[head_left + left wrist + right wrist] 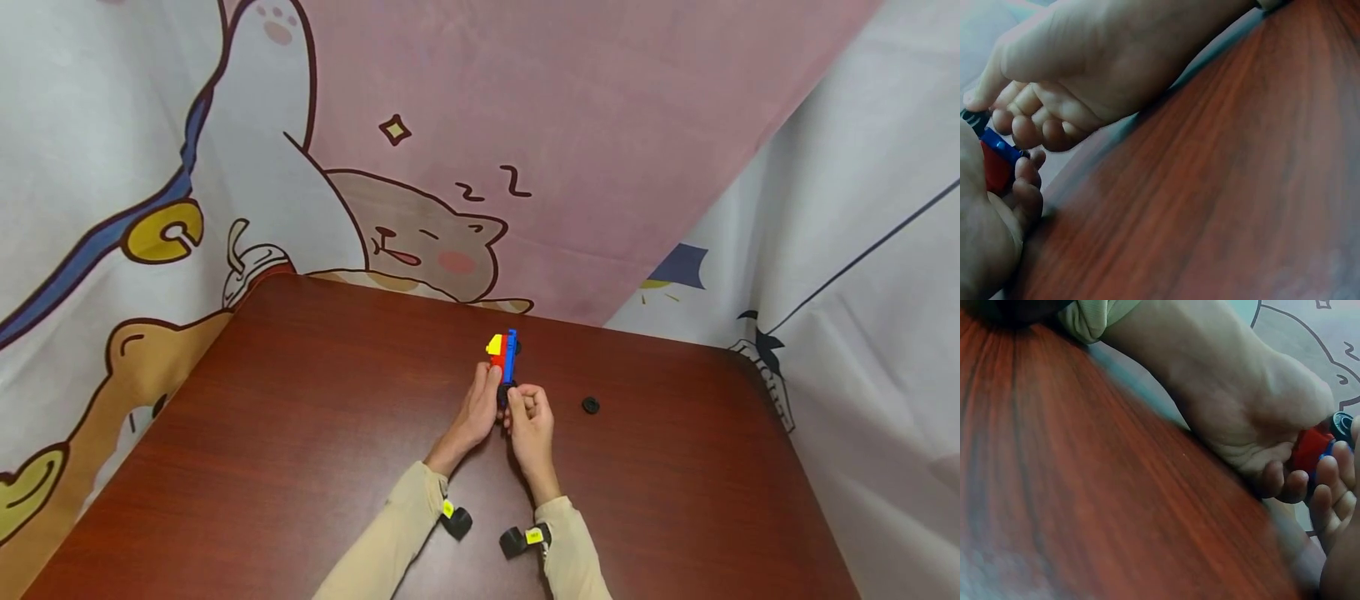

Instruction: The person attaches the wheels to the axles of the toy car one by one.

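Observation:
A small toy car of building blocks (510, 354), in red, blue and yellow, is held up over the far middle of the table. My left hand (477, 408) grips its red body from the left, with fingers curled underneath. At the near end sits a black wheel (1342, 425). The thumb and fingers of my right hand (532, 425) pinch that wheel from the right. In the left wrist view, the blue strip (999, 145) shows between the two hands. Fingers partly hide the car in both wrist views.
A loose black wheel (591, 405) lies on the brown wooden table (337, 433) to the right of my hands. Behind the table's far edge hangs a printed cloth (570, 167), with more cloth at both sides.

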Available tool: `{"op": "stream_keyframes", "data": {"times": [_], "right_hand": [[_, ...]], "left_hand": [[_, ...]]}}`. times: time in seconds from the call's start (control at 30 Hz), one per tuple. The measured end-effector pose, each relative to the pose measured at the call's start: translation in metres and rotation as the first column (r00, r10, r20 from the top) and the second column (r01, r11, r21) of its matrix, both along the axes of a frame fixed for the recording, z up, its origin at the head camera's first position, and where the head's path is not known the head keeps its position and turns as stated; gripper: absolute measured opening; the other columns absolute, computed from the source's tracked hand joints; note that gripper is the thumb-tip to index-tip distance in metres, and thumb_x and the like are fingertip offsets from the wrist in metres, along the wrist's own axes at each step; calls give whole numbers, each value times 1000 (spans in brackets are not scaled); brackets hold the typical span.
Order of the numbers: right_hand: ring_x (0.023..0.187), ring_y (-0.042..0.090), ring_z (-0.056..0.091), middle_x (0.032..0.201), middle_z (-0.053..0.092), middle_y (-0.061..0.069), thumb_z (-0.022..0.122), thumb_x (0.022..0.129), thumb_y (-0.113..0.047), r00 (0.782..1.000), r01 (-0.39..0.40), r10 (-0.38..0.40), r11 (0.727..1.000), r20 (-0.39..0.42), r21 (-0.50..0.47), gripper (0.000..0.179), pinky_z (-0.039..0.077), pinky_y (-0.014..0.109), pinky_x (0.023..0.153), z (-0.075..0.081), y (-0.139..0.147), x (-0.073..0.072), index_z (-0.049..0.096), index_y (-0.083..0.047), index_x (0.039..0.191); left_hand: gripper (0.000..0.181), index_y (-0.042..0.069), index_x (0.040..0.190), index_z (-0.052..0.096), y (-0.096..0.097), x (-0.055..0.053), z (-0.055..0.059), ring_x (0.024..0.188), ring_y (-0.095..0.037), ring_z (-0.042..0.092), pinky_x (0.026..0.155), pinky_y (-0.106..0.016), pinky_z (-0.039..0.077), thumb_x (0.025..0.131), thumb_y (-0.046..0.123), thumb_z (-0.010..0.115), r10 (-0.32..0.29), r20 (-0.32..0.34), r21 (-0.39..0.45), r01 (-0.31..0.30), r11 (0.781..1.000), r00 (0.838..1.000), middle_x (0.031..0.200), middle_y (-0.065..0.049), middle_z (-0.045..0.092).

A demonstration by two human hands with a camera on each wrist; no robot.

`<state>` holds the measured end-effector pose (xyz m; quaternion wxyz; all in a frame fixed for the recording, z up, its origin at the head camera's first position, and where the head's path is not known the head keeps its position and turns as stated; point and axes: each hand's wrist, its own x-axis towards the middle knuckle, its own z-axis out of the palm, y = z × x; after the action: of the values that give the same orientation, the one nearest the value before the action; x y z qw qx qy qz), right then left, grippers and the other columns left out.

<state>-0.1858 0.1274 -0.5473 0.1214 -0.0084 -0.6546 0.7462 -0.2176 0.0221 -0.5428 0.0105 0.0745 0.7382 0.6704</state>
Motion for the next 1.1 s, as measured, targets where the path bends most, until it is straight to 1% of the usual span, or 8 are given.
{"op": "stream_keyframes", "data": {"times": [0.17, 0.3, 0.47, 0.53, 0.6, 0.83, 0.97, 1.1], "right_hand": [[53, 14, 53, 70, 56, 16, 56, 100, -6, 1000, 6, -6, 999, -2, 32, 6, 46, 19, 49, 17, -3, 8, 51, -2, 100], [55, 12, 52, 70, 56, 11, 55, 101, -8, 999, -26, 24, 997, 26, 69, 7, 44, 19, 50, 25, -4, 11, 50, -2, 100], [55, 13, 50, 71, 56, 11, 53, 102, -6, 997, -71, 68, 994, 39, 83, 8, 41, 18, 50, 26, -5, 11, 49, 0, 101], [55, 13, 50, 71, 55, 11, 52, 102, -6, 997, -74, 71, 994, 36, 83, 8, 41, 18, 49, 25, -5, 10, 48, 1, 101], [55, 12, 50, 71, 55, 10, 52, 102, -6, 997, -71, 68, 994, 35, 89, 8, 42, 19, 49, 24, -5, 10, 48, 1, 102], [56, 13, 50, 71, 53, 8, 52, 102, -6, 996, -90, 88, 992, 22, 93, 14, 42, 19, 50, 24, -4, 13, 46, 7, 104], [55, 14, 51, 71, 52, 7, 52, 102, -6, 996, -93, 93, 991, 9, 98, 18, 43, 21, 50, 24, -4, 13, 46, 11, 104], [53, 15, 50, 70, 52, 10, 53, 102, -7, 996, -86, 87, 991, 0, 102, 17, 44, 22, 50, 24, -4, 12, 49, 9, 101]], "left_hand": [[37, 7, 114, 41, 0, 0, -1, 48, -16, 46, 41, -26, 41, 109, 42, 31, 7, 35, 42, -8, 999, 999, 74, -9, 51], [34, 4, 112, 41, -1, 0, -1, 46, -18, 45, 41, -30, 44, 107, 38, 36, 23, 24, 40, -24, 999, 999, 78, -10, 50], [39, 8, 113, 44, -1, -1, -1, 63, -17, 51, 57, -29, 46, 102, 45, 49, 69, -5, -52, -69, 996, 998, 79, -5, 52], [41, 9, 116, 45, -1, -1, -2, 71, -16, 53, 65, -28, 46, 101, 47, 51, 72, -23, -76, -73, 994, 997, 81, -4, 54], [42, 9, 116, 46, -2, -1, -2, 71, -17, 55, 66, -30, 47, 101, 48, 51, 62, -35, -83, -65, 994, 997, 81, -4, 56], [36, 9, 111, 47, -1, 0, -4, 73, -17, 55, 67, -29, 48, 102, 44, 51, 49, -28, -73, -51, 996, 998, 80, -3, 55], [33, 7, 109, 50, -1, 0, -4, 72, -12, 53, 66, -27, 46, 102, 40, 53, 62, -50, -54, -64, 996, 997, 78, 0, 54], [33, 4, 108, 50, 1, -1, -2, 54, -12, 50, 52, -24, 44, 102, 37, 54, 59, -32, 5, -59, 998, 998, 68, 0, 51]]}}
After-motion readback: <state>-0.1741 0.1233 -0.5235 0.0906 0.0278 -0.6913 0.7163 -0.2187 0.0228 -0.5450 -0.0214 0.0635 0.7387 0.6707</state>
